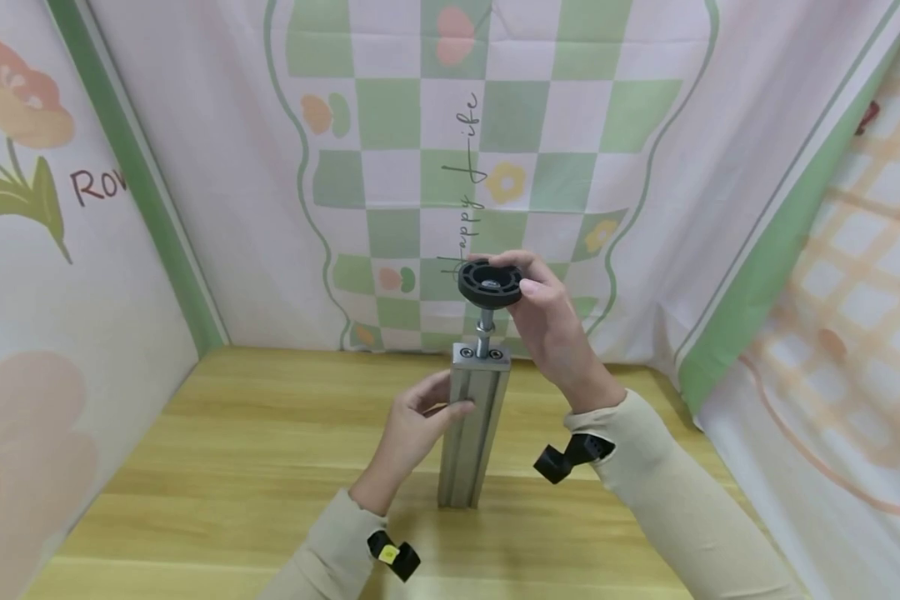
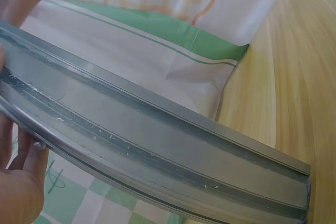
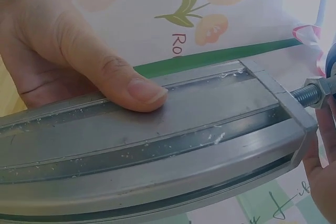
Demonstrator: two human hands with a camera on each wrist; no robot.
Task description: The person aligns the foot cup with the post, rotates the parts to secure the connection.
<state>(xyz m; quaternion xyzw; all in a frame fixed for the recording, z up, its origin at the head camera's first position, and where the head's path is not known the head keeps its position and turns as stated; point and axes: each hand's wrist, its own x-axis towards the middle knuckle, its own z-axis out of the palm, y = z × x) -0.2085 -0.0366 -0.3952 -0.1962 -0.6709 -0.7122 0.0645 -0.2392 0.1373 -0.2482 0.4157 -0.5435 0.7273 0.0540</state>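
Note:
A silver aluminium profile (image 1: 471, 442) with slotted sides stands upright on the wooden table. Its top bears an end plate (image 1: 482, 357) with two screws, and a threaded bolt (image 1: 484, 333) with a nut rises from the plate's middle. A round black levelling foot (image 1: 490, 286) sits at the bolt's top, hollow side up. My left hand (image 1: 420, 421) grips the profile near its upper end, the thumb (image 3: 142, 94) lying across one face. With fingers and thumb at the rim, my right hand (image 1: 547, 321) holds the black foot from the right.
Wood-grain tabletop (image 1: 270, 467) spreads around the profile. Printed cloth (image 1: 390, 179) hangs behind the table, with a flowered panel (image 1: 22, 275) at left and an orange-checked one (image 1: 862, 333) at right. Each wrist wears a black camera mount (image 1: 573, 457).

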